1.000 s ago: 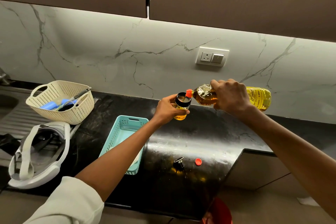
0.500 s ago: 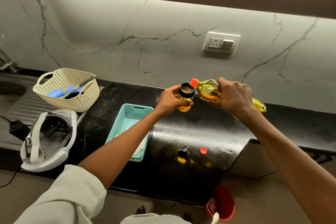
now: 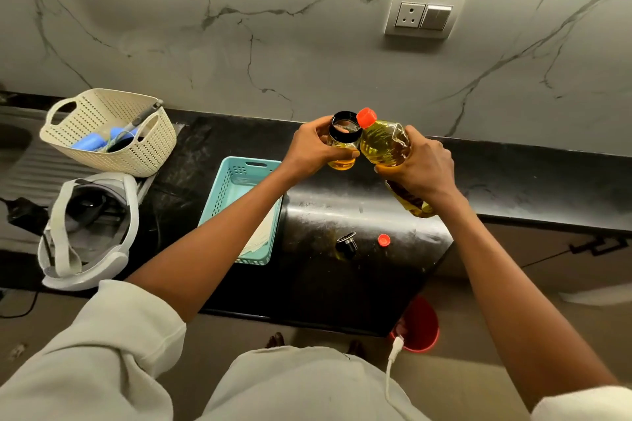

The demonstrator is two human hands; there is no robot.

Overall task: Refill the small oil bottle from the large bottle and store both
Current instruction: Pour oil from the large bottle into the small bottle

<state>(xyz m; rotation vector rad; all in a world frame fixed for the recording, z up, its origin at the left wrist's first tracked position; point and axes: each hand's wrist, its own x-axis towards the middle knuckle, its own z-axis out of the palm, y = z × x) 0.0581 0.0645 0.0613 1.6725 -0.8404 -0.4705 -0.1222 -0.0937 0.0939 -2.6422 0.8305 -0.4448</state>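
My left hand point(image 3: 313, 147) grips the small glass oil bottle point(image 3: 343, 143), whose black-rimmed mouth is open and which holds a little golden oil at its bottom. My right hand point(image 3: 419, 169) grips the large plastic oil bottle point(image 3: 383, 145), tilted with its orange-collared mouth right beside the small bottle's rim. Both are held above the black counter point(image 3: 359, 202). The small bottle's black cap point(image 3: 346, 243) and the large bottle's orange cap point(image 3: 384, 240) lie on the counter below my hands.
A teal plastic basket point(image 3: 236, 181) with paper inside sits left of the caps. A cream basket point(image 3: 113, 133) with utensils and a white headset point(image 3: 89, 232) lie further left. A red bucket point(image 3: 419, 325) stands on the floor by the counter's corner.
The large bottle has swung from nearly level to a more upright tilt, its base now lower. Both hands stay together at the same spot; the camera has tipped downward.
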